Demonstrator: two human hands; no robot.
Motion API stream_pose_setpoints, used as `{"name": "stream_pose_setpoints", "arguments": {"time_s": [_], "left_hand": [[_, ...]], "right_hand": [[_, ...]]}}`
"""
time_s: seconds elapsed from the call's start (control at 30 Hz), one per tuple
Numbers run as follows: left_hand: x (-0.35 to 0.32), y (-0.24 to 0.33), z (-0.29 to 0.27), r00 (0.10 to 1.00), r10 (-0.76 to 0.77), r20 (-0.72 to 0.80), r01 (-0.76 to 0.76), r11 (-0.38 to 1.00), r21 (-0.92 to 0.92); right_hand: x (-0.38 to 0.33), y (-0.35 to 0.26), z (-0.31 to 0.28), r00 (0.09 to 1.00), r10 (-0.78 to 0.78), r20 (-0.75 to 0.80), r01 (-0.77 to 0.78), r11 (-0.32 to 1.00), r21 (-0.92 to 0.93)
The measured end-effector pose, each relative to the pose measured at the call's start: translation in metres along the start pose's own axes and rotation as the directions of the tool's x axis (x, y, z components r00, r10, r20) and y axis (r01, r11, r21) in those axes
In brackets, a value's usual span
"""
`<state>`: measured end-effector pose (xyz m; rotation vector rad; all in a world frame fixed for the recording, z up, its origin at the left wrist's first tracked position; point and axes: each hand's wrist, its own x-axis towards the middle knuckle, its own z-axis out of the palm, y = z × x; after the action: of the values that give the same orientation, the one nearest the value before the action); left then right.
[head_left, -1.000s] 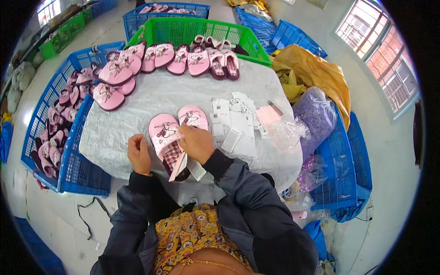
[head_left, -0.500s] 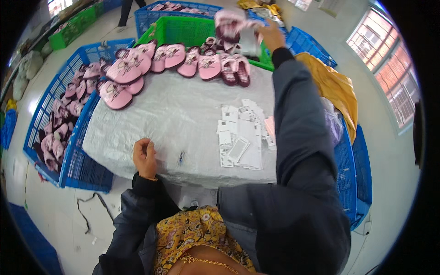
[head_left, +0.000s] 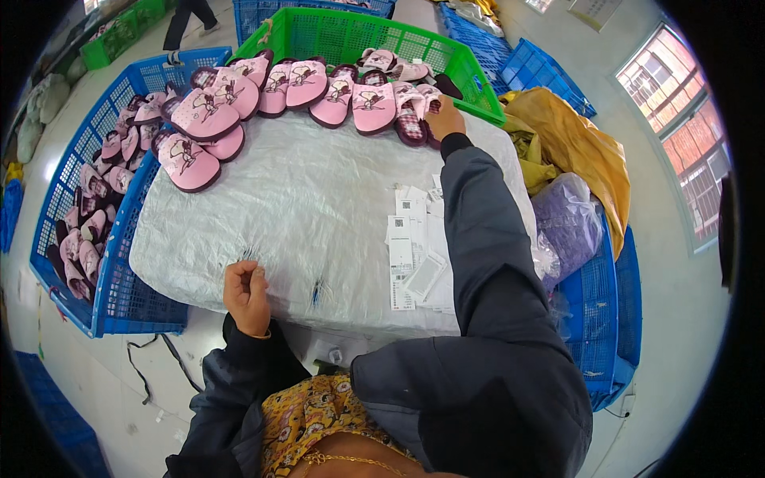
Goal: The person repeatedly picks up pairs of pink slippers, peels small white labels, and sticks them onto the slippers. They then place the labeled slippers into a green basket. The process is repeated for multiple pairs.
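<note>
At the far right end of a row of slippers, my right hand (head_left: pixel 448 122) closes on the edge of a pink slipper (head_left: pixel 433 97) with a dark plaid lining. Its partner (head_left: pixel 409 119) lies against it. Several pink slippers (head_left: pixel 373 107) with a printed figure and dark soles line the far edge of the wrapped table (head_left: pixel 263 199), some stacked at the left. Over the near left of the table, my left hand (head_left: pixel 248 299) is curled closed, with nothing visible in it. White printed slips (head_left: pixel 402 255) lie on the right side, partly hidden by my right forearm.
Beyond the table stands a green crate (head_left: pixel 470 68) with more slippers. A blue crate (head_left: pixel 115 263) full of slippers is at the left. To the right are yellow sheeting (head_left: pixel 590 143), a purple bag (head_left: pixel 570 219) and blue crates (head_left: pixel 598 311). A person's leg (head_left: pixel 182 28) shows far left.
My right hand has come down and nearer from above the green crate to the row's end. The slippers it held up are no longer in the air. My left hand stays curled.
</note>
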<state>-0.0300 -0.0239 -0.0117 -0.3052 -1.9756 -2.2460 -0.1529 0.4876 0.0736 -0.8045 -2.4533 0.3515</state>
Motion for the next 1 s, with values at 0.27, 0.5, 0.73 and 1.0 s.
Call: {"name": "stream_pose_setpoints", "arguments": {"time_s": [0.27, 0.5, 0.73, 1.0], "left_hand": [[-0.004, 0.005, 0.000, 1.000, 0.001, 0.002, -0.002, 1.000, 0.018], [-0.004, 0.010, 0.001, 0.999, 0.044, 0.015, -0.045, 0.996, 0.077], [-0.004, 0.006, -0.002, 1.000, 0.029, 0.002, -0.030, 0.995, 0.093], [0.000, -0.003, -0.004, 0.993, 0.079, 0.084, -0.081, 0.997, 0.015]], "right_hand": [[0.052, 0.046, 0.068, 0.988, -0.113, 0.101, 0.118, 0.992, -0.040], [0.062, 0.069, 0.098, 0.969, -0.190, -0.160, 0.193, 0.981, 0.002], [0.014, 0.035, 0.038, 0.943, -0.016, -0.333, 0.000, 0.999, -0.046], [-0.126, -0.048, -0.066, 0.945, -0.136, -0.298, 0.197, 0.962, 0.188]]}}
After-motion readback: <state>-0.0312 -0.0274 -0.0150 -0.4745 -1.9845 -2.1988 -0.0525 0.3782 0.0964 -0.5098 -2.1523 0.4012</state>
